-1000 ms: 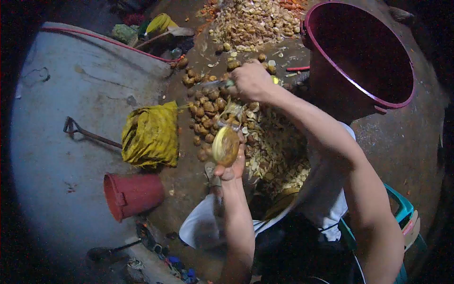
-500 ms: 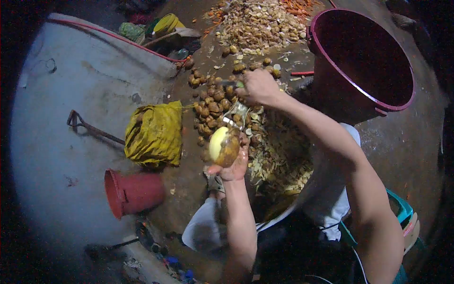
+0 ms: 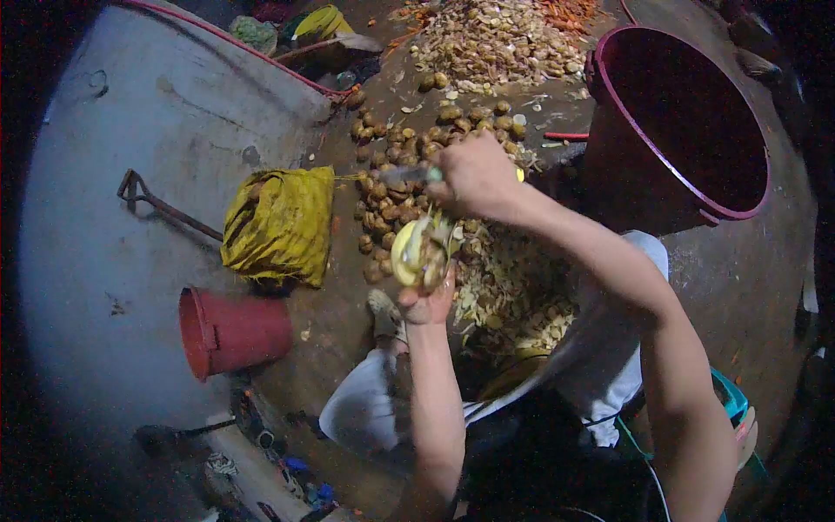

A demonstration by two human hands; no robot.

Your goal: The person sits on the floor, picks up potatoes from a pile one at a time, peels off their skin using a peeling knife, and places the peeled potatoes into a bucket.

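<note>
My left hand [image 3: 429, 300] is closed around a large, partly peeled potato [image 3: 405, 255], its bare yellow side facing left and brown skin on the right. A blurred strip of peel [image 3: 439, 228] shows at the top of the potato. Just above, my right hand [image 3: 478, 174] grips a knife [image 3: 405, 174] with a greenish handle; its blade points left, apart from the potato and smeared by motion. Beneath both hands lies a heap of unpeeled potatoes [image 3: 387, 213] on the floor. Peelings [image 3: 513, 296] are piled between my legs.
A large dark red tub [image 3: 626, 174] stands at the right. On the left are a yellow sack [image 3: 280, 228], a red bucket [image 3: 239, 331] and a long-handled tool [image 3: 178, 213]. Farther off lies a big pile of peelings [image 3: 500, 48] with orange scraps [image 3: 565, 17].
My right hand has shifted slightly, with the knife still pointing left. The potato has moved slightly up, and a peel strip now hangs over it. The whole view has shifted a little.
</note>
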